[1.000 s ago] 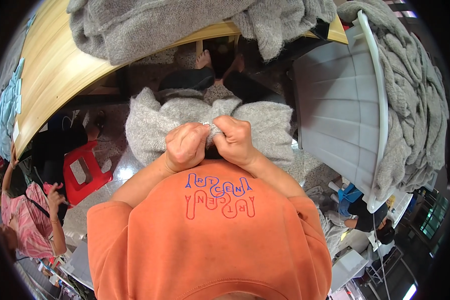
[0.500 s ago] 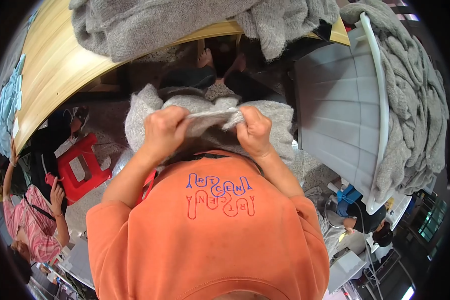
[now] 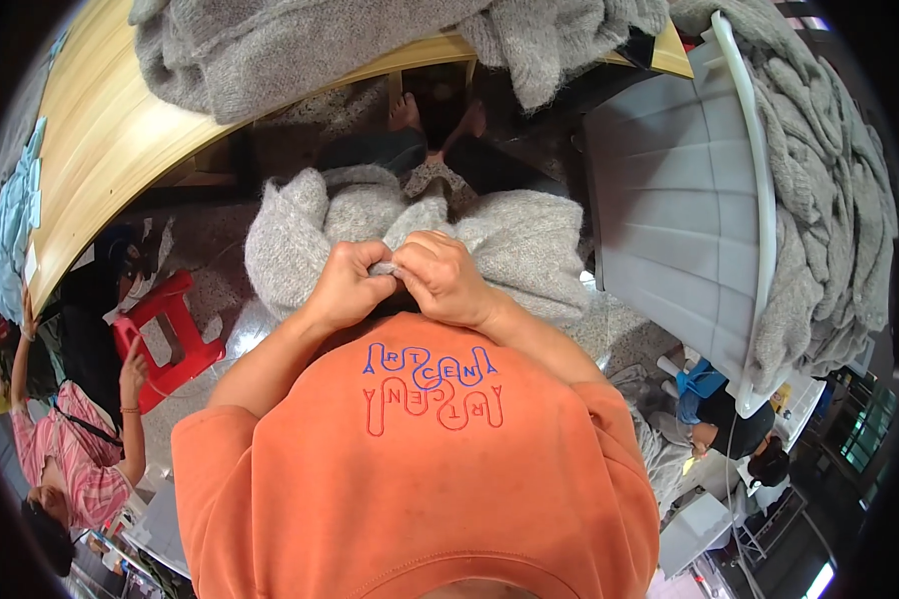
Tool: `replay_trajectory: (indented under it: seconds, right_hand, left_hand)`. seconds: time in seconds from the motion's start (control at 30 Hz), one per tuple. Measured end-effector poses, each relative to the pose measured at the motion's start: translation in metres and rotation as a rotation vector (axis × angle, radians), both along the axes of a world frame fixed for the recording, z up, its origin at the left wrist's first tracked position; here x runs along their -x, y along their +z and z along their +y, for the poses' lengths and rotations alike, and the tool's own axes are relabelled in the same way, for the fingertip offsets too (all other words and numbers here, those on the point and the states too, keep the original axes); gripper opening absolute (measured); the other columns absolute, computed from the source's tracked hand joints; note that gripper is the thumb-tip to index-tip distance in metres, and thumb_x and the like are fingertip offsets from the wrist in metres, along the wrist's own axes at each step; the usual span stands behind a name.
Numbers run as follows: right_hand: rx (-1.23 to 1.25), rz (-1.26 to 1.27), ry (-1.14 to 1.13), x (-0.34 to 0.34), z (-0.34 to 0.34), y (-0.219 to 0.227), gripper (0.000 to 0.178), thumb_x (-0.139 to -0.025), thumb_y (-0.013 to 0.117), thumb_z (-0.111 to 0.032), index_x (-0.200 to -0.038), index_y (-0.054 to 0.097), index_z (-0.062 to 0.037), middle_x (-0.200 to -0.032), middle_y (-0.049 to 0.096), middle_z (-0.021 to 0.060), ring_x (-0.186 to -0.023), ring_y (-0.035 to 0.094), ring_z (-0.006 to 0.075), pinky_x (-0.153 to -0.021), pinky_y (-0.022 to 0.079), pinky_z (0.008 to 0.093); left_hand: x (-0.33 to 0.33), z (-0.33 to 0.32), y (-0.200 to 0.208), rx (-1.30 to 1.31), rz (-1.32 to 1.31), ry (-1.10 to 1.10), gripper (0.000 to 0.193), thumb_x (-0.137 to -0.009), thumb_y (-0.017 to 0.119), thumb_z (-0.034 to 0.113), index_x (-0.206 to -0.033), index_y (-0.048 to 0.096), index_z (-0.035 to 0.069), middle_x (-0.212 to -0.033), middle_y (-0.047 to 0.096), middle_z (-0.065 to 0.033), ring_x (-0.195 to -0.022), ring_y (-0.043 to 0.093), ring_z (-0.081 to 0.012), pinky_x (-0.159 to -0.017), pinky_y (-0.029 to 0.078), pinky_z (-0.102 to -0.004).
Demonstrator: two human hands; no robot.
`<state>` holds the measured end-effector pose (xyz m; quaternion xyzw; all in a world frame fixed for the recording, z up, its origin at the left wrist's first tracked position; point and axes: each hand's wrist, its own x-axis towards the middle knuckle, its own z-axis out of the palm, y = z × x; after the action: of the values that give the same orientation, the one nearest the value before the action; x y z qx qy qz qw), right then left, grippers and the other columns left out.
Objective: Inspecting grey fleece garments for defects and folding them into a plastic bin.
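Note:
A fuzzy light-grey knitted garment [image 3: 514, 235] lies bunched across my lap. My left hand [image 3: 352, 285] is closed on its near edge, thumb pressed against the fingers. Right beside it, my right hand [image 3: 438, 275] pinches the same edge, so the two hands nearly touch. Only a short roll of knit shows between them. The fingertips of both hands are partly hidden by the knuckles.
Ahead, more grey knitwear [image 3: 310, 60] covers part of a wooden table [image 3: 100, 140]. On my right stands a large grey bin [image 3: 679, 200] with knitted pieces [image 3: 819, 200] heaped over its rim. A red stool [image 3: 175, 344] and a person in pink stripes [image 3: 75, 449] are at left.
My right hand has moved left along the garment's edge until it meets my left hand. The stretch of knit once pulled taut between them is now gathered, and both hands sit slightly lower.

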<state>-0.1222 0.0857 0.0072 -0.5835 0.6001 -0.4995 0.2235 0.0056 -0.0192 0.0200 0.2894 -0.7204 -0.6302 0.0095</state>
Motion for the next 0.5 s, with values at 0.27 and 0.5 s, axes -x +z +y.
replay_trajectory:
  seconds: [0.27,0.5]
  right_hand:
    - [-0.502,0.178,0.05,0.072,0.035,-0.049,0.029,-0.066,0.068,-0.013,-0.091,0.058,-0.002,-0.079,0.058,0.0108,-0.075,0.057,0.0241,-0.065,0.045,0.0321]
    - [-0.824,-0.282,0.031,0.09,0.063,-0.04,0.019,-0.069,0.066,-0.011,-0.085,0.061,-0.0028,-0.066,0.06,0.0105,-0.059,0.055,0.019,-0.058,0.043,0.0305]
  left_hand:
    - [-0.01,-0.022,0.008,-0.437,0.089,0.276,0.005,-0.075,0.061,0.001,-0.071,0.06,0.0,-0.063,0.056,0.0011,-0.055,0.045,-0.0025,-0.049,0.035,-0.0187]
    - [-0.008,-0.03,-0.001,-0.371,0.144,0.327,0.002,-0.075,0.061,0.001,-0.073,0.06,0.0,-0.068,0.058,0.0006,-0.058,0.047,-0.0033,-0.053,0.037,-0.0186]
